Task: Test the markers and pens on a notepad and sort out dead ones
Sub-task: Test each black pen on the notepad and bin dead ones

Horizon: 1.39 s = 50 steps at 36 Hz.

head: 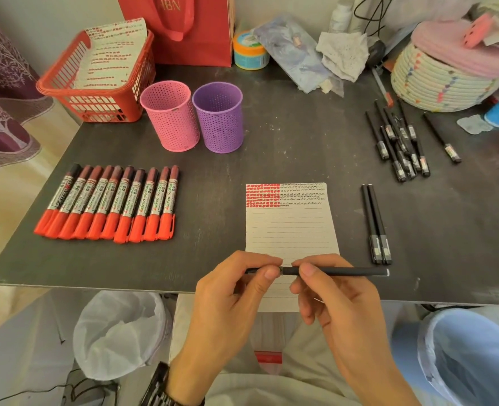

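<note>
Over the near end of the lined notepad [290, 230] I hold a thin black pen [344, 271] level. My right hand [339, 306] pinches its barrel, and my left hand [233, 297] pinches the cap end. The notepad's top lines carry red marks on the left and black scribbles on the right. Two black pens [377, 224] lie side by side right of the pad. A loose pile of several black pens [400, 142] lies at the far right. Several red markers [107, 203] lie in a row on the left.
A pink cup [170, 115] and a purple cup [219, 117] stand at the back, beside a red basket [96, 80] holding marked paper. A woven basket [438, 80] sits at the far right. Below the table edge are a white-lined bin [119, 335] and a blue bin [470, 361].
</note>
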{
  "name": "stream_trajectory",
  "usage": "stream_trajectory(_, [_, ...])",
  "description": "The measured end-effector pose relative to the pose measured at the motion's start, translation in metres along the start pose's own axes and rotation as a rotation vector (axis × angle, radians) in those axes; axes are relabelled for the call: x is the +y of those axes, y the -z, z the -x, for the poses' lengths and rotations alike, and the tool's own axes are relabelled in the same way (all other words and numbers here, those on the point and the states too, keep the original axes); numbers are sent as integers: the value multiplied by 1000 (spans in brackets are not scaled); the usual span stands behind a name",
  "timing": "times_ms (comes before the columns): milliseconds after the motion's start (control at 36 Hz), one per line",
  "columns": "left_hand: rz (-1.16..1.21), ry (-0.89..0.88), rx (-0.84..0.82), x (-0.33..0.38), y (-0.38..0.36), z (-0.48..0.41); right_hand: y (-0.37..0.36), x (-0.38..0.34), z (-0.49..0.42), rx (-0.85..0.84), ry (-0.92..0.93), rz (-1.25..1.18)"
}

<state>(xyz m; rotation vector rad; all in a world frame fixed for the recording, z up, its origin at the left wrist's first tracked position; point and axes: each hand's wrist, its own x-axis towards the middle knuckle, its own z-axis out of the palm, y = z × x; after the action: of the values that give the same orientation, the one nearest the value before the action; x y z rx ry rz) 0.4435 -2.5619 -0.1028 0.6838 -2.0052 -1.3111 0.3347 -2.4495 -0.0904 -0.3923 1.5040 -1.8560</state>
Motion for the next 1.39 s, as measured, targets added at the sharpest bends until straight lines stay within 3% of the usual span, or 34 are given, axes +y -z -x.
stream_trajectory(222, [-34,-112,24,2,-1,1,-7,2,2,-38,4,-16])
stream_trajectory(639, [-107,-218,21,0,-5,-20,-13,-1,-4,80,17,25])
stream_trajectory(806, [-167,-211,-126,-2,-13,-34,-8,-11,-14,166,63,80])
stream_trajectory(944, [-358,-91,-189,-19,-2,-53,43,-42,-38,219,36,309])
stream_trajectory(1139, [-695,-46,-210,-46,21,-88,131,-91,-79,123,-142,749])
stream_trajectory(1278, [-804,-11,-238,-57,18,-87,149,-101,-97,71,-235,1159])
stream_trajectory(1389, [-816,-14,-260,-59,19,-86,147,-92,-105,70,-248,1208])
